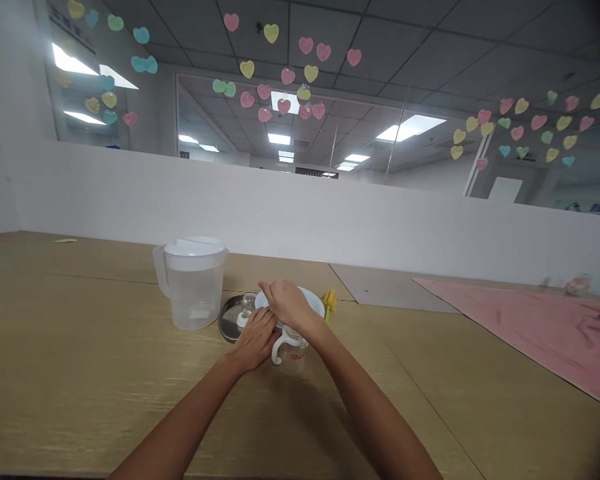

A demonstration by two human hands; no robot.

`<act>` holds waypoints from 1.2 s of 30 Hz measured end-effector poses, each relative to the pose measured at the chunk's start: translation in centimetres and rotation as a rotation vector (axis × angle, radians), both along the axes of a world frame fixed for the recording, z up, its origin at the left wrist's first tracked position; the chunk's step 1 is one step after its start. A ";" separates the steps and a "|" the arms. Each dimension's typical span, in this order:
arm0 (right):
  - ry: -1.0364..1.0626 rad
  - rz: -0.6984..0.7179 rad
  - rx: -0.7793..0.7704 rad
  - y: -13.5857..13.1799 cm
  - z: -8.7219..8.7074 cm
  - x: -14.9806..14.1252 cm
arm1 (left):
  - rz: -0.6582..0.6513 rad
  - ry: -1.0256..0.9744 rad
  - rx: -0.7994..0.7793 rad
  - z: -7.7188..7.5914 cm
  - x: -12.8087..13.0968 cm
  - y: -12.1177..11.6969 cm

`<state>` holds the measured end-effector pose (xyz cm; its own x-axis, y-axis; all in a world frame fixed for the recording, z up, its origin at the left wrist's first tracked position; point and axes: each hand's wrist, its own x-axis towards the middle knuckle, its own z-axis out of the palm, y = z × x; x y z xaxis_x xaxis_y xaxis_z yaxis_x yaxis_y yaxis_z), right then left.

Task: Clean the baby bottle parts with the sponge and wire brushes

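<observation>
My left hand (256, 339) lies palm down, its fingers stretched forward beside the rim of a round metal tray (229, 337). My right hand (291, 308) crosses over the left fingertips with its fingers extended leftward; its palm side is hidden, and I see nothing held there. On the tray stands a clear-domed bottle top with a white collar (243, 319). Under my right wrist is a clear baby bottle (294, 360) with a white handle (279, 348) and red lettering. Behind the right hand, a white bowl (314, 300) is partly covered.
A lidded plastic pitcher (196, 293) holding clear liquid stands to the left. A yellow-headed brush (331, 300) with a green handle is right of the bowl. A pink mat (525, 320) covers the table's right side. A white wall (280, 213) runs behind the table.
</observation>
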<state>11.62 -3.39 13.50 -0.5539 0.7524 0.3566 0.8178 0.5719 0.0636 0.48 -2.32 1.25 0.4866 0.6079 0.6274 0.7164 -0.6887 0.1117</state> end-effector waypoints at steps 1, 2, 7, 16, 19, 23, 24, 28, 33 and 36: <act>-0.004 0.004 -0.014 -0.1 0.0 -0.1 | 0.001 -0.002 -0.001 -0.1 0.0 0.1; -0.011 0.008 -0.027 -0.3 0.1 -0.2 | 0.001 -0.003 -0.004 -0.1 -0.1 0.1; -0.028 -0.025 -0.076 -1.0 0.5 -0.7 | -0.009 0.003 -0.020 -0.2 -0.1 0.3; -0.048 -0.037 -0.061 0.2 -0.4 -0.4 | -0.010 -0.011 0.026 -0.3 -0.1 0.2; -0.093 -0.010 -0.037 0.3 -0.7 -0.4 | -0.006 -0.001 0.017 -0.4 -0.1 0.3; -0.081 -0.061 -0.040 0.8 -1.4 -0.4 | -0.022 -0.008 0.018 -0.3 -0.2 0.2; -0.078 -0.077 -0.044 1.0 -1.6 -0.3 | -0.026 -0.010 0.019 -0.3 -0.2 0.2; -0.067 -0.131 -0.064 1.7 -2.1 -0.2 | -0.022 -0.002 0.005 0.0 -0.2 0.1; -0.010 -0.139 -0.122 1.6 -1.6 -0.1 | -0.008 0.005 -0.005 -0.1 -0.3 0.2; -0.011 -0.070 -0.212 1.4 -0.9 0.4 | -0.008 0.010 -0.002 -0.4 -0.3 0.4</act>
<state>12.05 -2.04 12.61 -0.5009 0.8465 0.1805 0.8558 0.5156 -0.0429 0.19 -1.95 0.87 0.4978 0.6049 0.6215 0.7118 -0.6944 0.1057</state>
